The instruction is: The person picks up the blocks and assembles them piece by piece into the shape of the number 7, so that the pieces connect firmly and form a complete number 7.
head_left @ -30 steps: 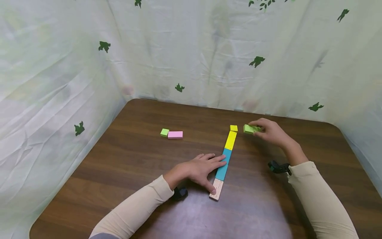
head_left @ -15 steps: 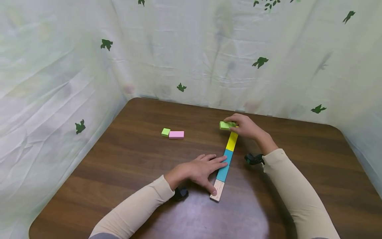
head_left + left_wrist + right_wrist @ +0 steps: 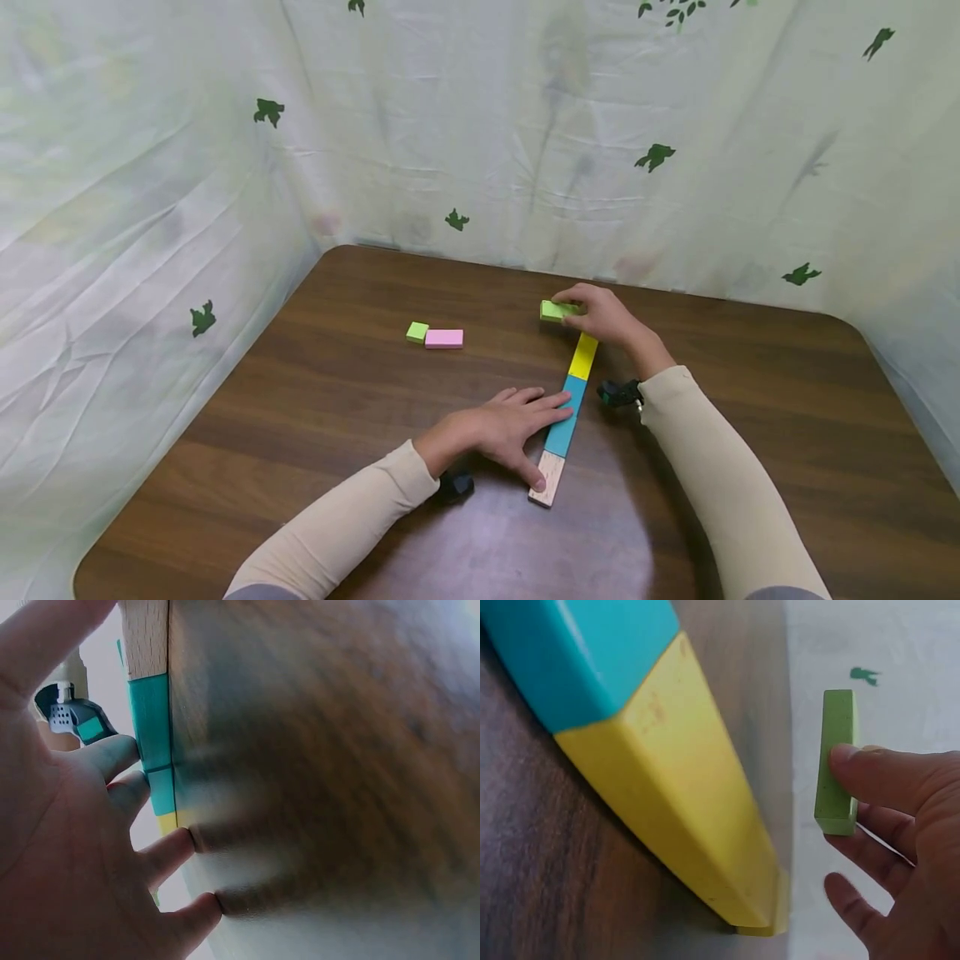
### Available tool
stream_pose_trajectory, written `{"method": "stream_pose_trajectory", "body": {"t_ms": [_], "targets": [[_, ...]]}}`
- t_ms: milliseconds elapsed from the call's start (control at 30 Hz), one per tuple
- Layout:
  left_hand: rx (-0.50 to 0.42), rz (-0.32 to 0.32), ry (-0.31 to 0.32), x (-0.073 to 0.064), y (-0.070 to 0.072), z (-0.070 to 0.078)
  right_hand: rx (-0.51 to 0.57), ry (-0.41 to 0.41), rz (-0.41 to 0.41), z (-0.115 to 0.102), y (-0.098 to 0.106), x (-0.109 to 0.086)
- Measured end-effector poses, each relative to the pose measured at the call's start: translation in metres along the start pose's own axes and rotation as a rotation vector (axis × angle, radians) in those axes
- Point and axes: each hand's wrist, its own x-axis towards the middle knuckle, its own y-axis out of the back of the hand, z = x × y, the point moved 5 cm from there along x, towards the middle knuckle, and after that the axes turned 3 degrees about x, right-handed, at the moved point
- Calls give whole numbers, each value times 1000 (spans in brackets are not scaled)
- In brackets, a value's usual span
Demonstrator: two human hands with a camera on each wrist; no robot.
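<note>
- The green block (image 3: 555,311) is in the air just beyond the far end of a row of blocks, held off the tabletop.
- The right hand (image 3: 606,317) has its grip clamped on that block, thumb on one face and fingers behind it, with part of the block sticking out past the fingertips.
- Under and just beside that hand lies the far end of the row; in the head view the hand blocks the small yellow block (image 3: 781,904), but the right wrist view shows it against the end of the long yellow block (image 3: 583,357).
- Next in line come two teal blocks (image 3: 559,437), then a plain wooden block (image 3: 552,469) at the near end, all end to end in a slightly slanting line.
- The left hand (image 3: 510,425) reaches over the row from the left, its grip apart: the fingers are spread, two of them touch the teal part, and the thumb rests on the wooden block.
- Well apart, to the left, a small green block (image 3: 417,332) and a pink block (image 3: 444,339) lie touching, or nearly so.
- Black devices sit at the wrists, the right one (image 3: 618,393) just right of the row, the left one (image 3: 456,486) near the wooden end.
- Everything is on or above the brown tabletop (image 3: 300,417), with a pale cloth (image 3: 510,125) bearing green bird shapes hanging behind it.
</note>
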Motion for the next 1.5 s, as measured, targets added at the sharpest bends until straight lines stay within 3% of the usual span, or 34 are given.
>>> {"method": "stream_pose_trajectory", "body": {"t_ms": [467, 800, 1033, 1500], "targets": [[2, 4, -21, 3, -3, 1, 17, -98, 12, 31, -9, 12], [1, 9, -10, 2, -3, -1, 40, -137, -17, 36, -16, 21], [16, 14, -13, 3, -2, -3, 113, -161, -12, 45, -13, 16], [13, 9, -9, 2, -2, -4, 161, -191, -49, 52, -16, 9]]}}
